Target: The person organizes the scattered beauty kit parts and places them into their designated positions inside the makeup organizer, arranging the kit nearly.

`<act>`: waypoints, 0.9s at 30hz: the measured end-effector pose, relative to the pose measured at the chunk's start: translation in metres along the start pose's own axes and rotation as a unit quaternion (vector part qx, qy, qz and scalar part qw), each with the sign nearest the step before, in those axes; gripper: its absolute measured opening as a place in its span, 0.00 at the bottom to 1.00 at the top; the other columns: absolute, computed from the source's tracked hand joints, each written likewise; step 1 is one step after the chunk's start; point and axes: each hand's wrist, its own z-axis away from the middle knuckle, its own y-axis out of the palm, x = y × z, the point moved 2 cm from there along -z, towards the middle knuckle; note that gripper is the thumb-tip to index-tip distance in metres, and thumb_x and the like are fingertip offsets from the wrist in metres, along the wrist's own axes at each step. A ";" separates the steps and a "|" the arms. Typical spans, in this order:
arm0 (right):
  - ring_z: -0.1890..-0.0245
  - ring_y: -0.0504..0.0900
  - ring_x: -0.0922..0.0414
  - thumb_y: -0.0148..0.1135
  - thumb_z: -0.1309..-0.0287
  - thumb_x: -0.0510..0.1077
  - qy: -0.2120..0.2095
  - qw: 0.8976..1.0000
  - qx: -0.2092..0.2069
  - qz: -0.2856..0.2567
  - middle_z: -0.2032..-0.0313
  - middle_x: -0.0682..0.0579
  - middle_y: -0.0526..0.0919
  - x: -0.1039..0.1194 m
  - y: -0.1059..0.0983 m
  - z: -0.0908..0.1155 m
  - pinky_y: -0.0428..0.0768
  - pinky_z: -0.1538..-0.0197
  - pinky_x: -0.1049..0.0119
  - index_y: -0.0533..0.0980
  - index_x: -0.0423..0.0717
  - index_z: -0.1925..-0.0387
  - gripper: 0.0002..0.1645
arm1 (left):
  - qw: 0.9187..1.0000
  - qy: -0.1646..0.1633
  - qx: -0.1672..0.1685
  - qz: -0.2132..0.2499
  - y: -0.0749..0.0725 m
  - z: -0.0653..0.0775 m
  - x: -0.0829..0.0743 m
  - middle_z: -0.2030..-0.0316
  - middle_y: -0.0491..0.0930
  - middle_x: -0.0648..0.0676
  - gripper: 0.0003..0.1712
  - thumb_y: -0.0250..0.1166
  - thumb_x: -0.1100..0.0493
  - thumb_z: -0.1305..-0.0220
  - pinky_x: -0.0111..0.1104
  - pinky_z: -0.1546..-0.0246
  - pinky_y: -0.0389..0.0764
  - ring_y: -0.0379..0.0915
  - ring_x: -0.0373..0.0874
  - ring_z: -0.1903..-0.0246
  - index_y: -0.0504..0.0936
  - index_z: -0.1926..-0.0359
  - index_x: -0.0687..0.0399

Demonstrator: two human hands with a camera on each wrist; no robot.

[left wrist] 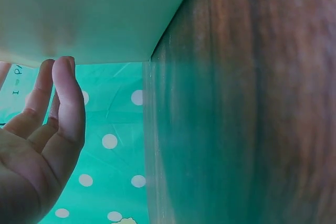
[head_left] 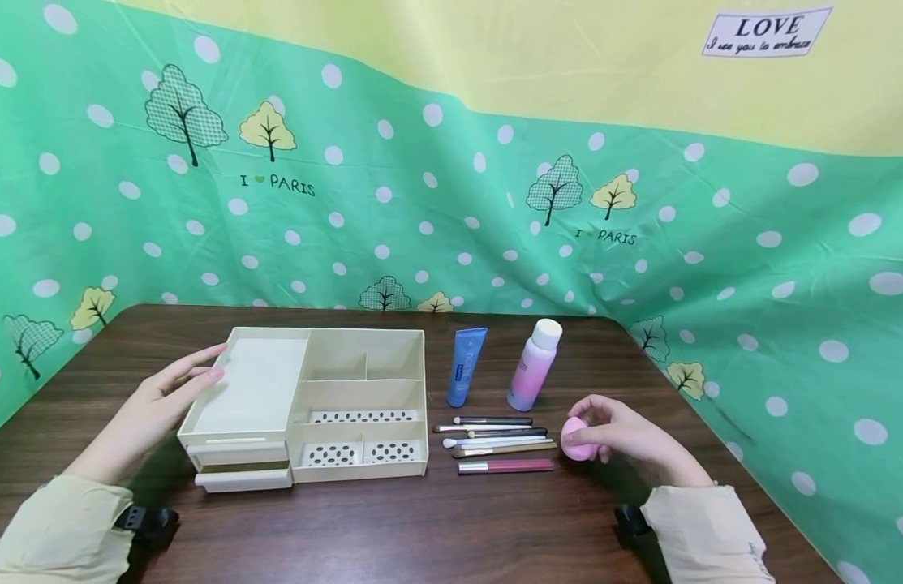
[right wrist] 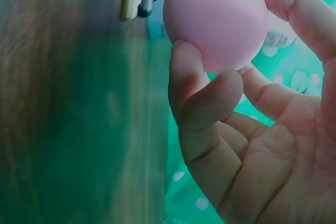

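Note:
A pink makeup sponge [head_left: 577,439] is pinched between the thumb and fingers of my right hand [head_left: 619,430], just right of the brushes; the right wrist view shows the sponge [right wrist: 218,19] at the fingertips. My left hand [head_left: 148,405] touches the left side of a cream storage organizer [head_left: 264,385]. In the left wrist view the fingers of that hand [left wrist: 37,150] lie fairly straight against its side wall [left wrist: 100,19]. On its right half the organizer has several open compartments; small drawers [head_left: 242,478] sit at its front left, the lower one sticking out a little.
Several makeup brushes [head_left: 502,444] lie beside the organizer, with a dark pink tube [head_left: 505,466] in front. Behind them are a blue squeeze tube [head_left: 464,369] and a pink-lilac spray bottle [head_left: 533,369] with a white cap. A green dotted cloth [head_left: 422,203] hangs behind the dark wooden table [head_left: 393,535].

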 end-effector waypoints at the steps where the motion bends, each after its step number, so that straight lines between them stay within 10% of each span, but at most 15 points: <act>1: 0.76 0.74 0.59 0.70 0.45 0.43 -0.009 1.000 0.005 0.006 0.64 0.47 0.76 0.002 0.000 0.000 0.77 0.75 0.66 0.69 0.30 0.49 0.29 | 1.000 0.000 -0.001 0.000 0.000 0.000 0.000 0.56 0.76 0.30 0.31 0.53 0.49 0.23 0.21 0.60 0.75 0.72 0.22 0.56 0.61 0.25 0.47; 27: 0.63 0.77 0.51 0.72 0.47 0.44 -0.098 0.994 0.027 0.044 0.55 0.41 0.77 0.071 0.028 -0.001 0.79 0.72 0.63 0.72 0.38 0.53 0.24 | 1.000 -0.007 -0.009 -0.008 0.000 -0.001 0.001 0.56 0.75 0.27 0.31 0.54 0.48 0.25 0.21 0.61 0.76 0.72 0.21 0.56 0.62 0.25 0.49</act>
